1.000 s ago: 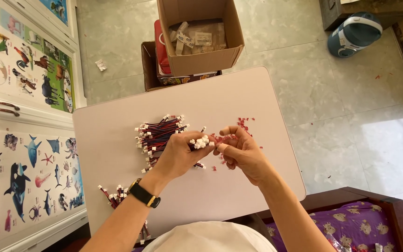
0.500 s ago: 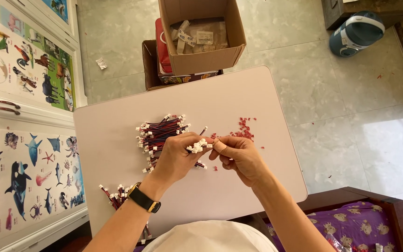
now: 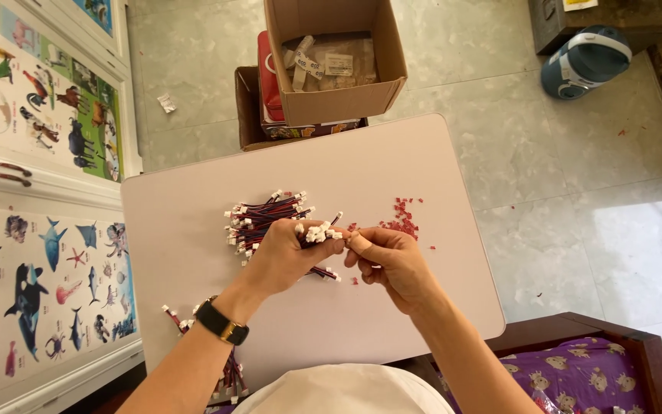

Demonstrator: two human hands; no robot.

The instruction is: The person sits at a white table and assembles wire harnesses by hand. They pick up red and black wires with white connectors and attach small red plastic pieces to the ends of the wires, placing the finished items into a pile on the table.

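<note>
Working over your white table (image 3: 193, 230), cardboard box (image 3: 331, 100) at its far edge, pile of red-black wire leads (image 3: 262, 218) beneath, your left hand (image 3: 285, 257) clenched around a bundle of white-tipped wires (image 3: 317, 232), your right hand (image 3: 392, 261) pinching one connector end, red scraps (image 3: 401, 218) just beyond.

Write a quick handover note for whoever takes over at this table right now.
Left hand: grips a bundle of red-and-black wire leads with white connectors.
Right hand: fingertips pinch at the connector ends of that bundle.
On the white table: a loose pile of leads beyond the left hand, red bits beyond the right hand, more leads at the near edge.
Done or left: which pile is finished cannot be told.
</note>
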